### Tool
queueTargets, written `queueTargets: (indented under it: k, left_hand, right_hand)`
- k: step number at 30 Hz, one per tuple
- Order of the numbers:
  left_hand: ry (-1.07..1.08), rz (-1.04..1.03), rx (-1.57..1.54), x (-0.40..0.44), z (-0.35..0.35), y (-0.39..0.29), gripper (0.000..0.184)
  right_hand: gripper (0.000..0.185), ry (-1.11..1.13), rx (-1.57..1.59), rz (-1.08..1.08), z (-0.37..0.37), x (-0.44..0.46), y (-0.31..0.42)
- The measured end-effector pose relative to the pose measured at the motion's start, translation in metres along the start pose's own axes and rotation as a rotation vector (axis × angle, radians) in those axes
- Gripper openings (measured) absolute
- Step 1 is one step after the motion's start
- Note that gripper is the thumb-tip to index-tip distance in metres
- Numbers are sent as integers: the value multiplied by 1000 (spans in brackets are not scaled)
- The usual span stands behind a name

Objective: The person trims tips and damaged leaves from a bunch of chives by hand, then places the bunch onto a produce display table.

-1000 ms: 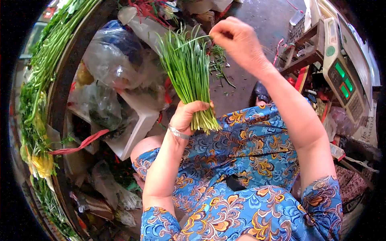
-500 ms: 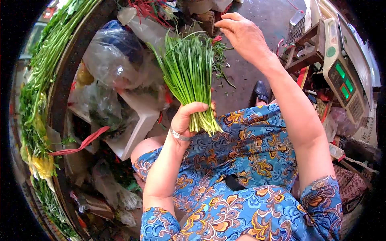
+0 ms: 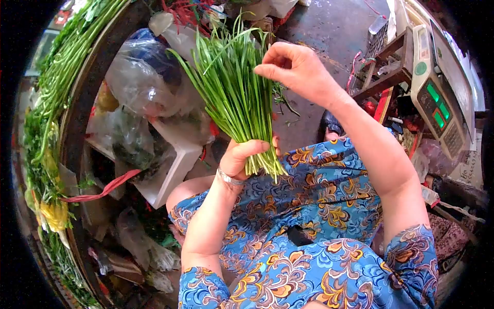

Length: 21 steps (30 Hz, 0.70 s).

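A bunch of long, flat green leaves with pale stem ends (image 3: 236, 87) stands fanned out in front of me. My left hand (image 3: 244, 157) is wrapped round its lower part, thumb across the front, with the cut ends poking out below. Beside the right edge of the leaves is my right hand (image 3: 293, 67), its thumb and index finger bent close together. Whether anything thin sits between those fingertips is too small to tell.
Plastic bags (image 3: 139, 82) and a white foam box (image 3: 177, 165) lie at left, beside a shelf of greens (image 3: 72, 67) with a red strip (image 3: 108, 186). At right are a digital scale (image 3: 435, 98) and a wooden rack (image 3: 391, 67). Leaf scraps lie on the floor (image 3: 309, 118).
My right hand has come down and left from above the floor to the leaves, its fingers curling. The bunch has fanned out further to the left.
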<state>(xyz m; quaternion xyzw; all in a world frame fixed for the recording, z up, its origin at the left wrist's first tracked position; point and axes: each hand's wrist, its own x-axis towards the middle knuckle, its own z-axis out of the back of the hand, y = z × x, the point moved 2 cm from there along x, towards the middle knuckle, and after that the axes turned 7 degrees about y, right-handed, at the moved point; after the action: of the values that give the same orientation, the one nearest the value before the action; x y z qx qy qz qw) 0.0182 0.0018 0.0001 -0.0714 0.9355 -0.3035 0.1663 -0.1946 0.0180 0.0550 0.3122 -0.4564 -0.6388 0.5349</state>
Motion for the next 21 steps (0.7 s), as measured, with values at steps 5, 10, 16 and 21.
queueTargets:
  k: [5, 10, 16, 21]
  left_hand:
    - [-76, -33, 60, 1, -3, 0, 67]
    - [-10, -47, -29, 1, -1, -4, 57]
    - [-8, -78, -101, 0, 11, 0, 68]
    - [-70, -49, 31, 0, 5, -3, 56]
  right_hand:
    - [27, 117, 187, -153, -19, -9, -3]
    - [18, 186, 330, -203, -18, -5, -15]
    - [17, 210, 496, -252, -14, -9, -9]
    - [18, 165, 596, -284, -11, -9, -17]
